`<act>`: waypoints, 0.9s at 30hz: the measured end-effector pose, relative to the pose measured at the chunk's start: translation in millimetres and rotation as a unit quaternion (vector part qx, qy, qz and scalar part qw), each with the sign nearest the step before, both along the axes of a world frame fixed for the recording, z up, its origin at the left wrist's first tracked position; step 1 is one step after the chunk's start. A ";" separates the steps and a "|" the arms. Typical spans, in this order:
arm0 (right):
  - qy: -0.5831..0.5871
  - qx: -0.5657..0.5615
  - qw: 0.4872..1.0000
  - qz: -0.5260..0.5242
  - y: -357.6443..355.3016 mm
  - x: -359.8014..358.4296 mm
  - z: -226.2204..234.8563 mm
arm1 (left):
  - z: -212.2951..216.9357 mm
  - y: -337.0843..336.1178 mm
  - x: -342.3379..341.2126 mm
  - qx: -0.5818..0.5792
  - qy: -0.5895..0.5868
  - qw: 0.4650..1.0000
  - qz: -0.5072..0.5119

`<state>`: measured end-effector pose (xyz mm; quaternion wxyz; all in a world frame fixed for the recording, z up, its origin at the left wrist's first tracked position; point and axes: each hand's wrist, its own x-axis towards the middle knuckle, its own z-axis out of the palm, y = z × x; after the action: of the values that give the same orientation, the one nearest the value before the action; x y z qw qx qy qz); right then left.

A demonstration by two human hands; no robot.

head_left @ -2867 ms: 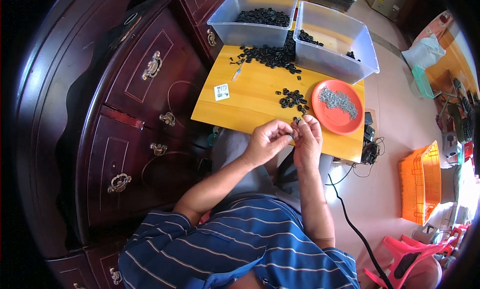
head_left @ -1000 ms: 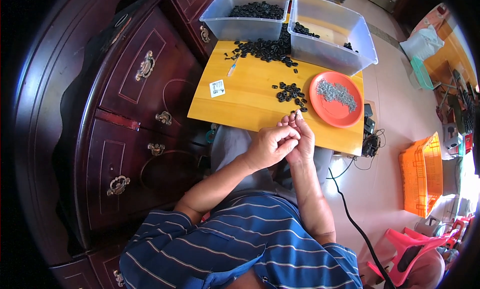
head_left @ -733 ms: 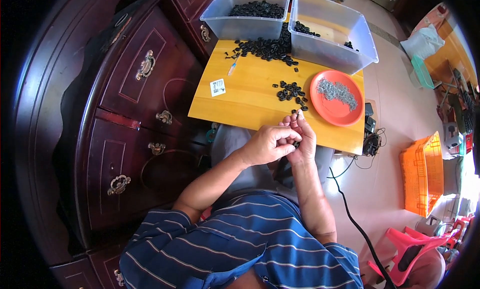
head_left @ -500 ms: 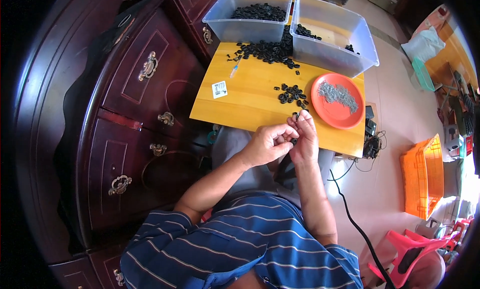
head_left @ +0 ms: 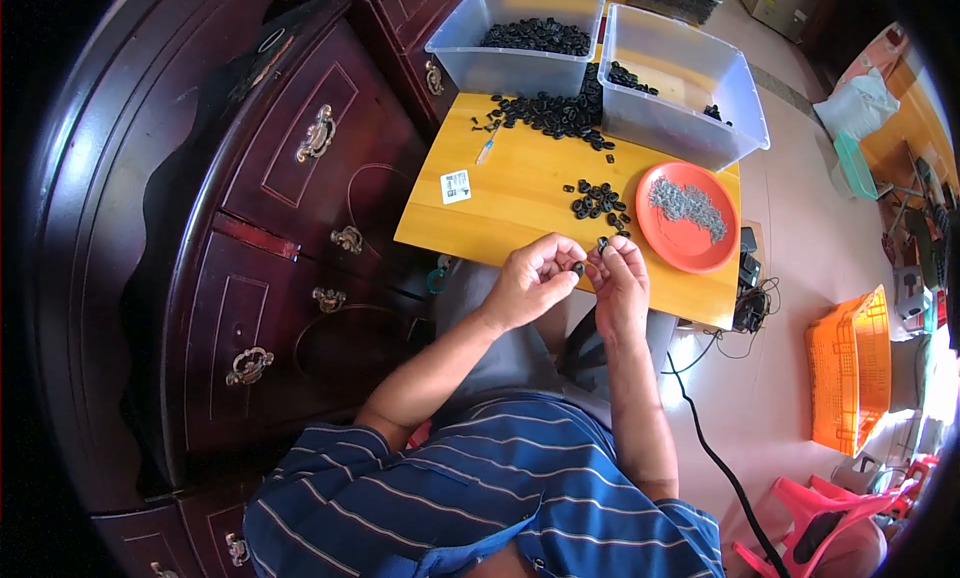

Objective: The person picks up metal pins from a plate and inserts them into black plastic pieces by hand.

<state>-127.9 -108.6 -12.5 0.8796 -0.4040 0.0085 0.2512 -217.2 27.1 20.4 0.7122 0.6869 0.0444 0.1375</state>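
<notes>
My left hand [head_left: 532, 284] is closed, with a small black oval part [head_left: 578, 269] pinched at its fingertips. Close beside it, my right hand [head_left: 622, 290] pinches a small black ring-shaped part [head_left: 602, 246] between thumb and finger. Both hands are just over the near edge of the yellow table [head_left: 490, 221]. Beyond them lies a small group of black oval parts [head_left: 598, 200]. Right of that group, an orange-red plate [head_left: 672, 250] bears a heap of thin grey pieces [head_left: 690, 208], too small to make out singly.
At the table's far side stand two clear plastic bins [head_left: 520, 76] [head_left: 665, 123] with black parts, and a black pile [head_left: 555, 116] spills before them. A white label card [head_left: 455, 187] and a slim blue-tipped tool [head_left: 486, 150] lie leftward. Dark drawers [head_left: 290, 228] flank my left; a cable [head_left: 705, 438] crosses the floor.
The view has shifted slightly, so the table sits lower and more to the right. My fingertips have drawn a little apart, and the black parts in both hands show more clearly.
</notes>
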 end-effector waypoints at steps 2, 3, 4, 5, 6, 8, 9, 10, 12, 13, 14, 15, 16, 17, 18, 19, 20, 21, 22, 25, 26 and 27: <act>0.048 0.076 0.996 0.028 2.2 1.2 0.1 | -3.4 -10.0 -0.3 -0.006 -0.023 1.000 -0.019; 0.048 0.075 0.996 0.026 4.0 0.9 0.3 | -3.4 -13.2 -4.2 0.020 -0.014 0.999 -0.021; 0.044 0.097 0.994 0.032 6.3 0.3 0.6 | -6.9 -13.6 -4.8 0.019 -0.013 0.999 -0.023; 0.040 0.120 0.991 0.038 7.7 -0.3 0.7 | -12.5 -13.4 -4.9 0.039 -0.019 0.999 -0.024; 0.040 0.119 0.991 0.037 8.2 -0.6 0.8 | -16.0 -13.3 -5.1 0.058 -0.025 0.998 -0.025; 0.061 0.111 0.991 0.038 7.2 -0.5 0.2 | -10.8 -14.4 -5.0 0.054 -0.023 0.998 -0.036; 0.061 0.110 0.991 0.036 6.3 -0.6 -0.5 | -9.4 -15.7 -4.7 0.048 -0.013 0.998 -0.041; 0.072 0.113 0.990 0.037 6.5 -0.8 -1.2 | -8.1 -16.2 -4.7 0.044 -0.003 0.998 -0.046; 0.084 0.116 0.989 0.038 7.1 -1.0 -0.2 | -6.2 -18.0 -4.7 0.047 -0.003 0.997 -0.065; 0.097 0.108 0.989 0.042 7.4 -1.5 2.9 | -5.3 -18.7 -5.0 0.050 -0.002 0.995 -0.084; 0.110 0.101 0.988 0.046 7.5 -1.7 4.9 | -3.8 -18.8 -5.2 0.050 -0.002 0.995 -0.084; 0.110 0.101 0.988 0.046 7.3 -1.7 5.4 | -2.1 -18.7 -5.5 0.094 -0.005 0.992 -0.087; 0.110 0.108 0.987 0.052 6.4 -1.6 5.7 | -1.0 -19.0 -5.5 0.136 -0.008 0.986 -0.090; 0.111 0.114 0.986 0.058 5.8 -1.6 5.7 | -0.7 -19.9 -5.5 0.141 -0.016 0.986 -0.085; 0.111 0.114 0.986 0.058 5.4 -1.9 5.0 | 1.6 -20.2 -4.4 0.141 -0.016 0.986 -0.085; 0.109 0.109 0.986 0.057 5.1 -2.3 3.2 | 5.0 -20.2 -2.7 0.201 -0.044 0.976 -0.073; 0.108 0.103 0.987 0.056 5.0 -2.6 1.2 | 6.7 -20.3 -1.6 0.259 -0.072 0.961 -0.061; 0.108 0.103 0.987 0.056 5.5 -3.2 -1.5 | 6.3 -20.3 -1.4 0.259 -0.072 0.961 -0.061; 0.104 0.102 0.988 0.048 7.1 -4.2 -3.4 | 6.0 -20.1 -1.2 0.266 -0.073 0.960 -0.058; 0.107 0.101 0.988 0.050 6.8 -6.1 -2.3 | 3.1 -22.4 -3.8 0.254 -0.067 0.964 -0.045; 0.114 0.101 0.987 0.059 6.5 -6.4 -1.3 | 1.6 -23.2 -4.7 0.235 -0.060 0.970 -0.036; 0.115 0.101 0.986 0.060 6.7 -6.0 -1.6 | 0.5 -23.0 -4.5 0.235 -0.059 0.970 -0.036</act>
<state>-133.9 -101.9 -14.1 0.8926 -0.2812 0.0600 0.3474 -221.7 4.1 20.8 0.5368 0.8267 -0.0559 0.1590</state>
